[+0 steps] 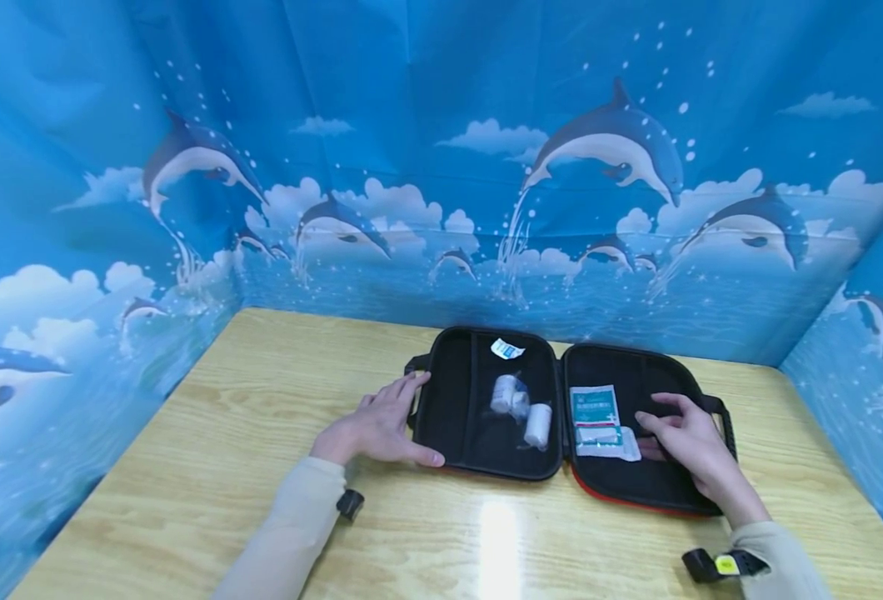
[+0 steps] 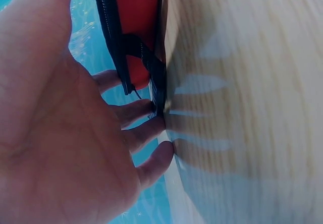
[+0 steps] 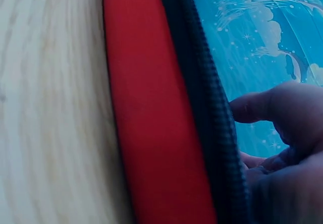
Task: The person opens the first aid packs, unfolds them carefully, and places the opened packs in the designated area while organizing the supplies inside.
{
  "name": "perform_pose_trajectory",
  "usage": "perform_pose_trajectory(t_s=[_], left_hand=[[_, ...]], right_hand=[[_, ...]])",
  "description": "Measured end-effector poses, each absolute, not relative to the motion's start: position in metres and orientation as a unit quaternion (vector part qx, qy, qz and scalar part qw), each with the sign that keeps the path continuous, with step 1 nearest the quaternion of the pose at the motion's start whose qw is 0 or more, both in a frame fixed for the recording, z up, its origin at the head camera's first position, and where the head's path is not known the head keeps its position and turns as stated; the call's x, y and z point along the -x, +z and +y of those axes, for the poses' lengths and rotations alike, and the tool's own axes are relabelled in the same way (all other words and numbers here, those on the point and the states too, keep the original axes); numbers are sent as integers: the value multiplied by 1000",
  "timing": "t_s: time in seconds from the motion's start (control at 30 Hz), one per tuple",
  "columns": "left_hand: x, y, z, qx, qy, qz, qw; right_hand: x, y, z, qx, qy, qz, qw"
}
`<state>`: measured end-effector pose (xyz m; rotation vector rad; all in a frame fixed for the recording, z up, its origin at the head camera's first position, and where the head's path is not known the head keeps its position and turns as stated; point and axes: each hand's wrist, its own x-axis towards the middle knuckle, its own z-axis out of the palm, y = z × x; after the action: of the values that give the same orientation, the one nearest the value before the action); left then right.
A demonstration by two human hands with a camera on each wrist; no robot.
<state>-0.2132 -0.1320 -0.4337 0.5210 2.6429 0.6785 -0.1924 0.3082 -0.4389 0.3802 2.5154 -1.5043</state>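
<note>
A red zip case (image 1: 516,462) with a black lining lies unfolded into two halves. My left hand (image 1: 389,425) is at its left half, thumb at the near left corner and fingers spread beside the handle strap (image 2: 144,55). Over the right half, my right hand (image 1: 689,442) reaches in, bent fingers and thumb apart, close to a green-and-white packet (image 1: 594,407) and a smaller white packet (image 1: 629,446). In the right wrist view the case's raised rim (image 3: 214,93) hides part of its fingers. White wrapped rolls (image 1: 537,425) lie in the left half.
A small blue-and-white packet (image 1: 507,349) rests near the back of the left half. The case lies on a wooden table (image 1: 276,367), near its back edge. A blue dolphin-print curtain (image 1: 426,167) stands behind and at both sides.
</note>
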Motion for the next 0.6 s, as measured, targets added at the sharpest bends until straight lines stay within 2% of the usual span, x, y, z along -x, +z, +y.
perform_pose_trajectory(t_s=[0.27, 0.43, 0.6], left_hand=[[214, -433, -132, -189, 239, 935, 179], [214, -433, -132, -189, 241, 935, 180], [214, -434, -132, -190, 241, 935, 178]], right_hand=[[193, -424, 312, -93, -357, 927, 72], [196, -419, 304, -52, -231, 972, -1], [202, -416, 287, 25, -216, 974, -62]])
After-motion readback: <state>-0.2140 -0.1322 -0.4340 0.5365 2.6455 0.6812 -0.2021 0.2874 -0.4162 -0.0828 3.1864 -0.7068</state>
